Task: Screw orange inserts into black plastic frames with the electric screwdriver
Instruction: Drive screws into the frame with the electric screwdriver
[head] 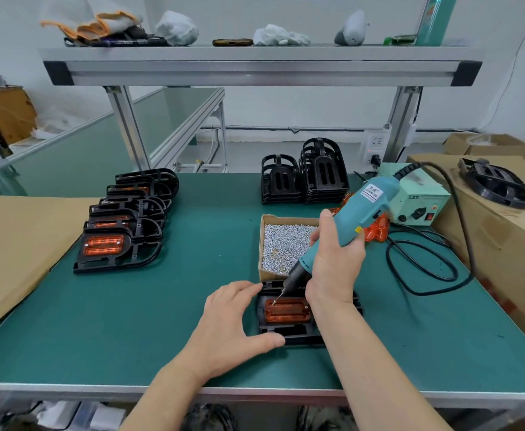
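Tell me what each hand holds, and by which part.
Right hand grips the screwdriver low on its teal body. Left hand holds the frame by its left edge, between thumb and fingers.

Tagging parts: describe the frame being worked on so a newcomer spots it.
On the green bench, look near the front edge, just before the screw box. The frame lies flat, left hand holding its edge. Unlike the row at left and the stacks at back, it has the screwdriver tip on its insert.
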The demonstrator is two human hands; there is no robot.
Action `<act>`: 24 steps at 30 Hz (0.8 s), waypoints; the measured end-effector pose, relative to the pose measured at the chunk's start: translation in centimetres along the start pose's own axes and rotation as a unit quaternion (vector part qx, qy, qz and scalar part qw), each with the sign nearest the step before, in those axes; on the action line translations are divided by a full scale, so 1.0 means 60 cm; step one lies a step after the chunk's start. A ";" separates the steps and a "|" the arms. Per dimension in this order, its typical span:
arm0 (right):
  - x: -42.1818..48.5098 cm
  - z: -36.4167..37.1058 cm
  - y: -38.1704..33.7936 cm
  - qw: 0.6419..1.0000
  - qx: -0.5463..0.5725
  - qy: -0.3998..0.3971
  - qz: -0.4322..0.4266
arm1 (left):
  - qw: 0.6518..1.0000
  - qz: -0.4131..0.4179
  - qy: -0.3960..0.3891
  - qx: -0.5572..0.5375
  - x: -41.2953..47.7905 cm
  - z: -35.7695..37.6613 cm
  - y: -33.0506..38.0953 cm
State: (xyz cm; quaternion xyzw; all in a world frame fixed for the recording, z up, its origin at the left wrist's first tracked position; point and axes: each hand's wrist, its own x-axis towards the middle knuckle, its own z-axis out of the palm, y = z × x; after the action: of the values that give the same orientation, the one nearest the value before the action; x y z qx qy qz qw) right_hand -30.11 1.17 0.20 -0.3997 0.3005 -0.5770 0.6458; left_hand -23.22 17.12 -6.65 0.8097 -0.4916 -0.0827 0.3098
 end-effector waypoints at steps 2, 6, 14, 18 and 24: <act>-0.007 0.003 0.000 0.999 -0.006 -0.026 -0.026 | 1.000 0.002 -0.002 0.009 0.001 0.001 -0.003; -0.020 0.009 0.001 0.995 -0.021 -0.073 -0.063 | 1.000 0.004 -0.002 0.015 0.000 0.002 -0.006; -0.032 0.018 0.008 0.989 -0.059 -0.108 -0.077 | 1.000 0.001 0.002 0.011 0.000 0.005 -0.008; -0.034 0.019 0.014 0.986 -0.070 -0.122 -0.085 | 1.000 -0.001 0.004 0.011 0.001 0.005 -0.009; -0.032 0.020 0.019 0.983 -0.082 -0.135 -0.089 | 1.000 -0.004 0.004 0.007 0.001 0.006 -0.010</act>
State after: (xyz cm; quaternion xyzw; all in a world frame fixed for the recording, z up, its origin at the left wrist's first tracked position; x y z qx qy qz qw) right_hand -28.81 3.29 -0.30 -0.5508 0.2200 -0.5462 0.5914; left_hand -22.87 17.11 -7.29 0.8141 -0.4879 -0.0765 0.3056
